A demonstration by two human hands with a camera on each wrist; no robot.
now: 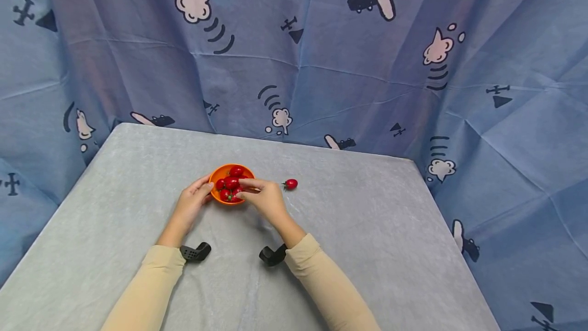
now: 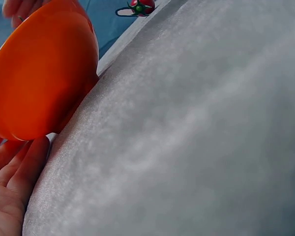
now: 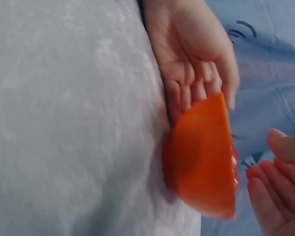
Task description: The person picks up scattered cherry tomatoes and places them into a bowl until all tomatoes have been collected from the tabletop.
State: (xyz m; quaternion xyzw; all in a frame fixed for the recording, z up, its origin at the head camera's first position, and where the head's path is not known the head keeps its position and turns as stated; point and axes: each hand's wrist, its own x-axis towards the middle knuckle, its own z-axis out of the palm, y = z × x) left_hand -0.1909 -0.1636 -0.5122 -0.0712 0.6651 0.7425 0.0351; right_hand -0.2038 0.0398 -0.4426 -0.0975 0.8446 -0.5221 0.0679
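A large blue cloth backdrop point(image 1: 321, 65), thin and creased, printed with aeroplanes and small clouds, hangs behind and on both sides; in front of it stands one table covered by a soft grey felt-like cloth point(image 1: 367, 229), matte and a little wrinkled.

Two arms in beige sleeves reach over this table, each with one black wrist device; the left hand point(image 1: 192, 201) lies at the left side of one small round orange plastic bowl point(image 1: 219, 173), its fingers relaxed and nearly straight against the smooth outer wall, cupping it and not closing around it. The right hand point(image 1: 264, 197) is at the right side of the bowl, fingers stretched over the rim toward the fruit; whether the fingertips pinch a tomato or only touch it, I cannot tell.

The bowl stands near the middle of the table, a little toward the far edge; inside it I count about five small glossy red cherry tomatoes point(image 1: 231, 183), oval, some with green stalks, though they overlap. One more red cherry tomato with a green stalk point(image 1: 290, 184) lies alone on the grey cloth, just right of the right hand.
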